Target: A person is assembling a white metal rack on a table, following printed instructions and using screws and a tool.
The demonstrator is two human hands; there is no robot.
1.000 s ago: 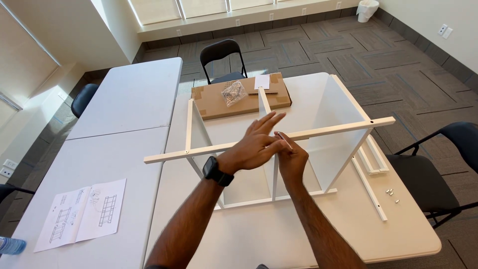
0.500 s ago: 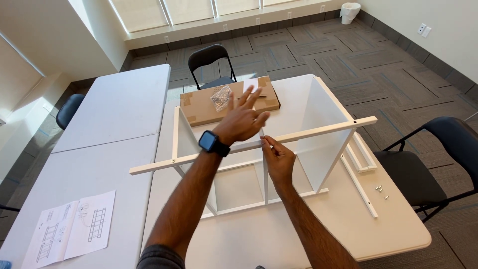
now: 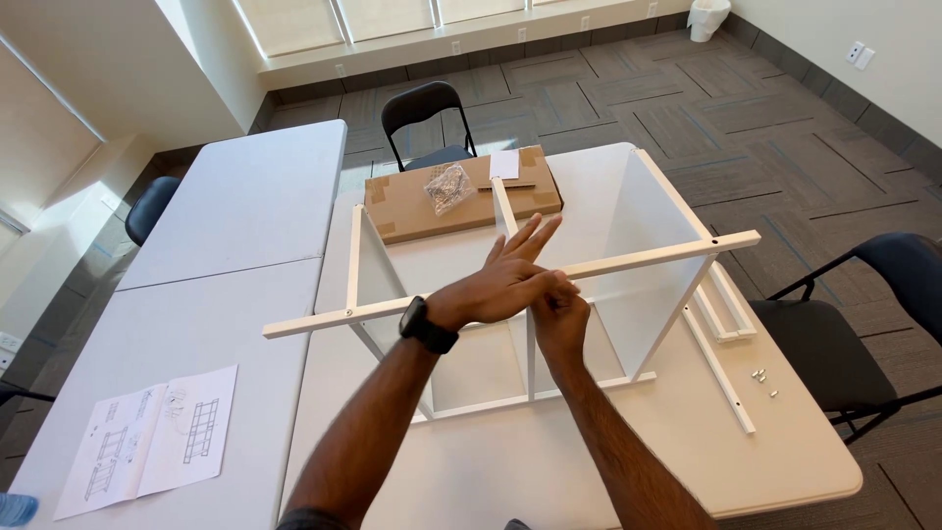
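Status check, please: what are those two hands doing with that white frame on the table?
Left hand flat on the long white rail, fingers spread. Right hand pinched at the rail's middle, grip contents hidden. Rail lies across the upright white frame. Nothing blocking.

Matt white painted rail [image 3: 648,257], brown cardboard box [image 3: 402,208], paper sheet [image 3: 152,442]
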